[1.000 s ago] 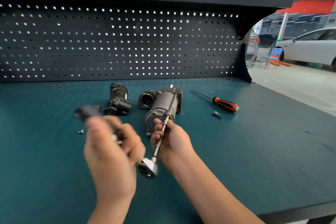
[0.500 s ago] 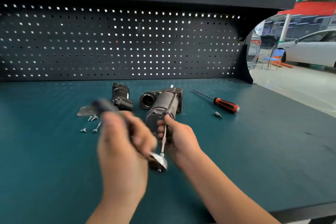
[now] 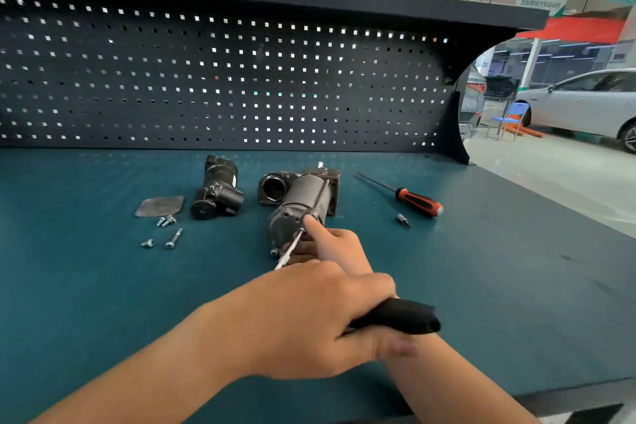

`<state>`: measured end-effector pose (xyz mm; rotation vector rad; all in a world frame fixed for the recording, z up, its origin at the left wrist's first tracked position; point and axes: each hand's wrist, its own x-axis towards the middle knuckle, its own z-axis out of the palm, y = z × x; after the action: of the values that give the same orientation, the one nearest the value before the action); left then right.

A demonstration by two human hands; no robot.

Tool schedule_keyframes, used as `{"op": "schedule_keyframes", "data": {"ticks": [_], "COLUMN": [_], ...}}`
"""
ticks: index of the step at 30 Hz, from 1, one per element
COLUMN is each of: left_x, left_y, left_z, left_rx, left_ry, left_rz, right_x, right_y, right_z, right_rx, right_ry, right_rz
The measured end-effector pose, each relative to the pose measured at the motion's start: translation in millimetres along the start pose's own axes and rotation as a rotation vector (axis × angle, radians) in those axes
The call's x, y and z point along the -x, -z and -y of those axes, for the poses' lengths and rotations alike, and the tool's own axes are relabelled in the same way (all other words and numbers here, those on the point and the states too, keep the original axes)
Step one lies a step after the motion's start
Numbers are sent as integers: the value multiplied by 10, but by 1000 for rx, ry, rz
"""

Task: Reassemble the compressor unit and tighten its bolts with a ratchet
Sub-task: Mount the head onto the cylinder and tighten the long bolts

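Tightening a compressor (image 3: 303, 198) bolt: left hand (image 3: 306, 317) grips ratchet (image 3: 402, 317), right hand (image 3: 330, 244) holds its shaft (image 3: 288, 252); next, swing toward 9 o'clock.

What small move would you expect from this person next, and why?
Probably a leftward swing of the black ratchet handle for a tightening stroke. The left hand grips it far to the right, across the other forearm, while the right hand holds the silver extension bar against the end of the grey cylindrical compressor housing.
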<state>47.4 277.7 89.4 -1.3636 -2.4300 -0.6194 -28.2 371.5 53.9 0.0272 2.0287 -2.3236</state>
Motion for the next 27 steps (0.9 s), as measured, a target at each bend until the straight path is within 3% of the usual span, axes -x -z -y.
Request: {"op": "schedule_keyframes", "data": {"ticks": [1,3,6,8,9,11,13,16,19,23,27], "left_x": [-21,-62,-15,62,119,238,340,331,229,202,247], "left_y": [-14,7,57,33,4,-8,-56,-251,-425,-283,-146], "left_z": [-3,-27,-68,-21,31,120,159,5,-155,-167,-142], "left_rx": [25,313,981,1300,1413,1665,1804,1706,1648,1576,1819], "left_ry": [2,56,194,325,395,539,672,846,872,929,947], "left_rz": [-7,-230,-893,-1339,-1484,-1608,-1598,-1340,-1102,-1106,-998], "right_x": [-11,-10,-5,-3,6,12,3,-2,9,2,-6], "right_y": [1,-22,-33,-51,-63,-72,-83,-89,-68,-37,-27], "right_z": [-4,-2,13,18,20,25,9,8,11,8,11], "right_rx": [57,85,27,-20,-41,-86,-120,-179,-193,-173,-149], "right_ry": [31,87,87,31,13,-8,-16,-26,-41,-26,-25], "right_rz": [-11,59,25,19,23,26,39,76,102,111,126]}}
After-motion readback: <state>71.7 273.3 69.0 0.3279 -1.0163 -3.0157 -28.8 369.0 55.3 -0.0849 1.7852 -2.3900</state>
